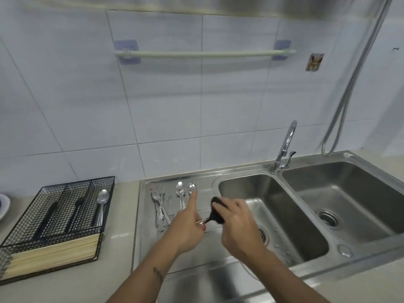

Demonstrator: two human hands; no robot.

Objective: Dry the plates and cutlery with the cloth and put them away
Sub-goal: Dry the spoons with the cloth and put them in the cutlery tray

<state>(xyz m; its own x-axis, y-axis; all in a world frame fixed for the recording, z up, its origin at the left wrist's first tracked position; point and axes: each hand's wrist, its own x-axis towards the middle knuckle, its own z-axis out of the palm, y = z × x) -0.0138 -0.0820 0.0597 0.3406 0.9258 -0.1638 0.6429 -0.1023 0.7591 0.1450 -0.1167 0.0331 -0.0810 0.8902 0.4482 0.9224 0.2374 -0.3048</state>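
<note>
Right hand [237,224] held a dark cloth [216,209], fingers [220,207] curled round it, wrapped over one end of a piece of cutlery [206,220]; its type could not be told. Left hand [188,228] pinched the other end of that piece, thumb stuck out and up. Both hands worked above the steel drainboard [148,241], just left of the near sink basin [288,219].

Just beyond the left thumb lay two spoons [179,191], bowls away from the person, side by side. Left of the fingers lay a cluster of forks [160,212], overlapping; count unclear.

Well left of the hands, on the tabletop [122,215], sat a black wire cutlery tray [59,213]: one spoon [102,204] in its right compartment, dark-handled pieces in the other compartments, pale chopsticks [52,252] bundled across the near section. A white plate [3,206] edge showed at the far left.

Right of the hands: two sink basins, one tap [285,147] between them at the back, a metal hose [349,84] hanging down the tiled wall. One towel rail [203,54] on the wall above.
</note>
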